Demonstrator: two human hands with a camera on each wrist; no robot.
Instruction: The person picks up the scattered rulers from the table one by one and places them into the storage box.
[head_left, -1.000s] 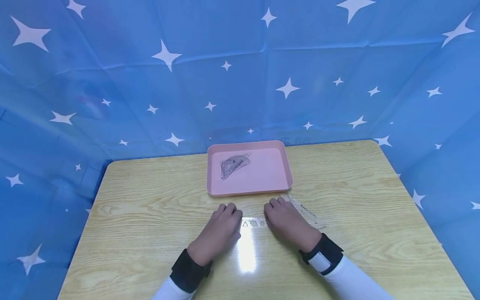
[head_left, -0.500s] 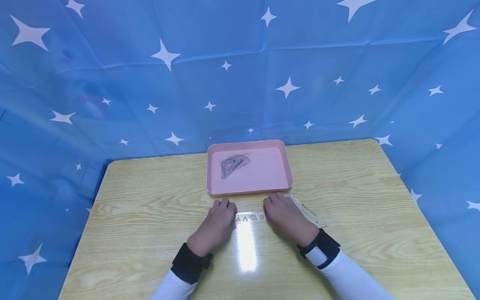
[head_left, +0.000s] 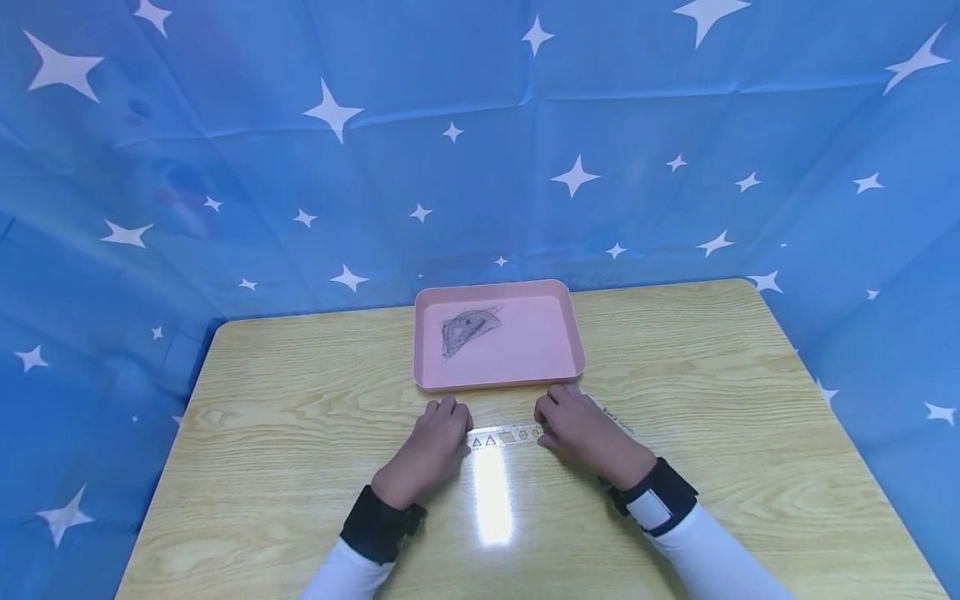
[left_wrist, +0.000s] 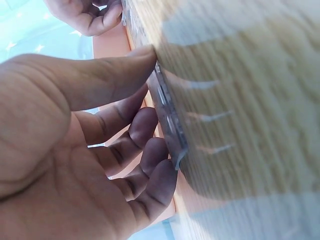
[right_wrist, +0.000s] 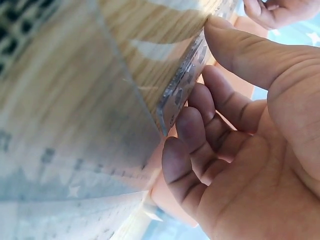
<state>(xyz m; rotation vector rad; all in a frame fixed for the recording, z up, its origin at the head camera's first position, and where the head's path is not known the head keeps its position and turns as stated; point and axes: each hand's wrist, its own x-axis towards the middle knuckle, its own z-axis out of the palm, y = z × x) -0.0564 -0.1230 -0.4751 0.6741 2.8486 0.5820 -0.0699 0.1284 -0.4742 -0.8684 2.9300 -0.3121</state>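
Note:
A clear ruler with cut-out shapes lies level along the table just in front of the pink tray. My left hand pinches its left end, thumb on the near edge and fingers along the far edge in the left wrist view. The right end is pinched by my right hand the same way, and the ruler's corner shows past those fingertips. Another clear, marked drawing piece lies partly hidden beneath my right hand and forearm; its printed scale shows in the right wrist view.
The pink tray stands at the table's back middle, close beyond both hands. Inside it, at the left, lie a clear protractor and other clear drawing pieces overlapping it. A blue starred curtain hangs behind the wooden table.
My left hand has shifted slightly left and away from me, and the ruler with it. My right hand has moved a little right, baring more of the ruler and covering more of the clear piece.

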